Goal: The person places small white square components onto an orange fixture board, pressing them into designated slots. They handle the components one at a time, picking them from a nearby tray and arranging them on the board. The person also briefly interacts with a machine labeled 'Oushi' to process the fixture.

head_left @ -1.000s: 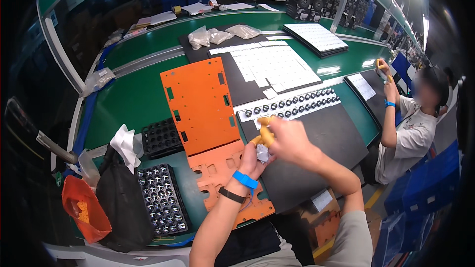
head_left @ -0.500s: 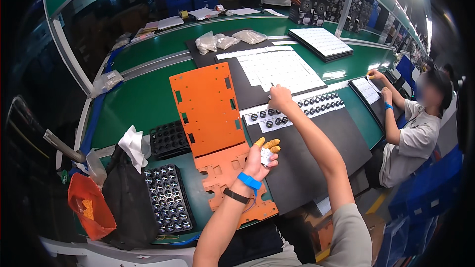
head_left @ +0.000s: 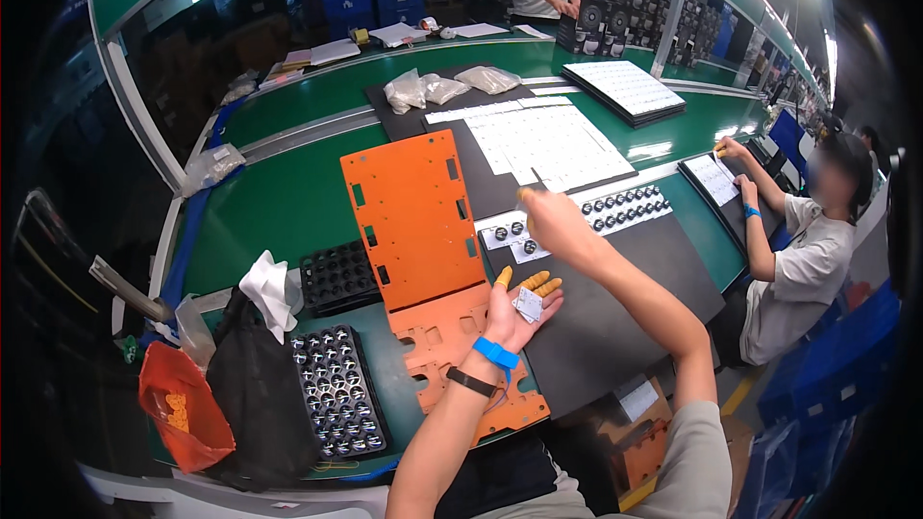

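My left hand [head_left: 519,312] is palm up, its yellow-capped fingers stretched out. A few small white square plates [head_left: 527,304] lie on it. Above and to the right, my right hand [head_left: 558,226] is closed around a thin dark pen-like tool [head_left: 538,176], whose other end I cannot see. It hovers over white strips [head_left: 498,234] bearing rows of round black parts [head_left: 615,212], hiding some of them. Behind it lies a white sheet [head_left: 548,142] divided into small squares. Left of my hands, an orange plate fixture [head_left: 411,216] stands raised over its flat orange base [head_left: 452,346].
A black tray of shiny round parts [head_left: 338,389] and another black tray [head_left: 336,275] stand left. Beyond are an orange-red bag [head_left: 183,413], plastic bags [head_left: 442,88] and stacked white sheets [head_left: 625,86]. A dark mat [head_left: 625,317] lies under my arm. A co-worker [head_left: 817,231] handles sheets at right.
My right hand has come back nearer to me, toward my left hand, and the dark tool shows more. My left fingers have opened out, baring the white plates. The view has shifted slightly.
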`<state>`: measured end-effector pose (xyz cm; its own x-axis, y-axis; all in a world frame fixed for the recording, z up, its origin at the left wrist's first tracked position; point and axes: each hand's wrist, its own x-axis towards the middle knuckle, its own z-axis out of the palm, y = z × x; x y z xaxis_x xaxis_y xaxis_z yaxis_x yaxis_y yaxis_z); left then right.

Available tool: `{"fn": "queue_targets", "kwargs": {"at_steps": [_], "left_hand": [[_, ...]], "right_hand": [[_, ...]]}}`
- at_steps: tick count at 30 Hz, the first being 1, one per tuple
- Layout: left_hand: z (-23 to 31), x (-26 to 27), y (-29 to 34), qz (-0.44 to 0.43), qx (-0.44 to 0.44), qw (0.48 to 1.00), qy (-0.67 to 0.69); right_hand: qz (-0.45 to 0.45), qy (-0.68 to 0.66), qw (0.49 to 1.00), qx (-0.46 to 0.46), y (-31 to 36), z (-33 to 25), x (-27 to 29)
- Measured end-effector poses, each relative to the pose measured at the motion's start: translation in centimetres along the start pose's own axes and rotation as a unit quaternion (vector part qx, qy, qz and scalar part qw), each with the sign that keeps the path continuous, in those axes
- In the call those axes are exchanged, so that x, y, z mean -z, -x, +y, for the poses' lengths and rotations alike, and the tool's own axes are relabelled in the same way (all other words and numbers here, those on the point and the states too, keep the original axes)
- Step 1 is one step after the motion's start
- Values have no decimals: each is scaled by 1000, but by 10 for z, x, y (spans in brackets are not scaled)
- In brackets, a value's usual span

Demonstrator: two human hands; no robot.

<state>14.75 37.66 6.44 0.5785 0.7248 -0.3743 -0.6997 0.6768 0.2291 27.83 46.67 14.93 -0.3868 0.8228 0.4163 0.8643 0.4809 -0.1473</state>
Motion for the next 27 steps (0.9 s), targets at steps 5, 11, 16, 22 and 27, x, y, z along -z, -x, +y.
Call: {"fn": "queue_targets", "kwargs": {"at_steps": [5,11,16,22,27], "left_hand": [[-3,-9,3,62,-47,997,8],[-1,11,-2,21,-57,997,-53],[-2,14,-12,-7,-28,997,-68],[-5,6,-7,8,-36,997,-71],[-2,12,-9,-4,-41,997,-62]], "right_hand": [[-174,-35,980,93,60,-56,38],[-421,-185,888,-32,14,-54,63],[-142,-235,948,-160,-43,32,-16],[-20,146,985,-86,-69,105,-100],[-66,178,977,-99,-76,108,-114]]}}
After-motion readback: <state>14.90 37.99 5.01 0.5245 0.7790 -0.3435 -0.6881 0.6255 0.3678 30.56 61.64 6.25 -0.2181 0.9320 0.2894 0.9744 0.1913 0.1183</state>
